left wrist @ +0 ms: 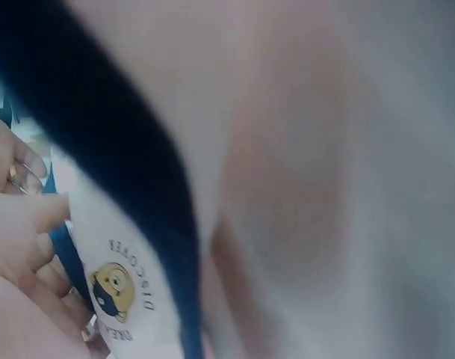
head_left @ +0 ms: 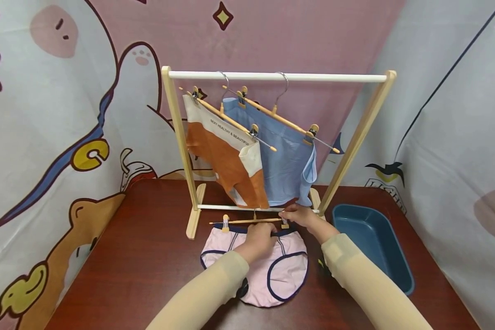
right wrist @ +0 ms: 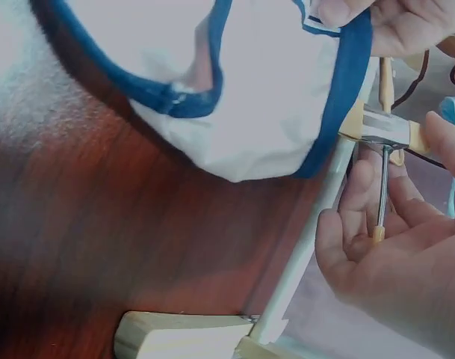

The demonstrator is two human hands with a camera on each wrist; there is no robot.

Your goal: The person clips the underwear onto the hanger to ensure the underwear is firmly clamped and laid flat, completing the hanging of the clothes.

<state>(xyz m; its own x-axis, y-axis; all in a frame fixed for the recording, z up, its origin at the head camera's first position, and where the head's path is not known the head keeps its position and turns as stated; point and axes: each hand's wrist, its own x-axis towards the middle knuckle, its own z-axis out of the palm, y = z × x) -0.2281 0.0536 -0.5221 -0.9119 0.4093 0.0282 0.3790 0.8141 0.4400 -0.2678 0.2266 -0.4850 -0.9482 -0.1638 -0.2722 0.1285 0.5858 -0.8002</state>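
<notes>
A pair of pink underpants (head_left: 288,277) with navy trim hangs from a wooden clip hanger (head_left: 247,221) low in front of the rack. My left hand (head_left: 261,239) pinches the navy waistband near its middle; in the right wrist view its fingertips (right wrist: 335,11) show on the cloth. With my right hand (head_left: 300,216) I grip the hanger's right clip (right wrist: 384,127), thumb on its wooden end, the other fingers curled beneath the metal rod. The left clip (head_left: 225,223) sits at the waistband's other end. A small bear print (left wrist: 113,290) shows in the left wrist view, much of which is blurred cloth.
The rack (head_left: 272,77) carries an orange-and-white garment (head_left: 227,156) and a blue garment (head_left: 282,160) on similar clip hangers. A blue basin (head_left: 373,238) stands at the right on the reddish-brown table (head_left: 128,266). Printed cloth walls surround the table.
</notes>
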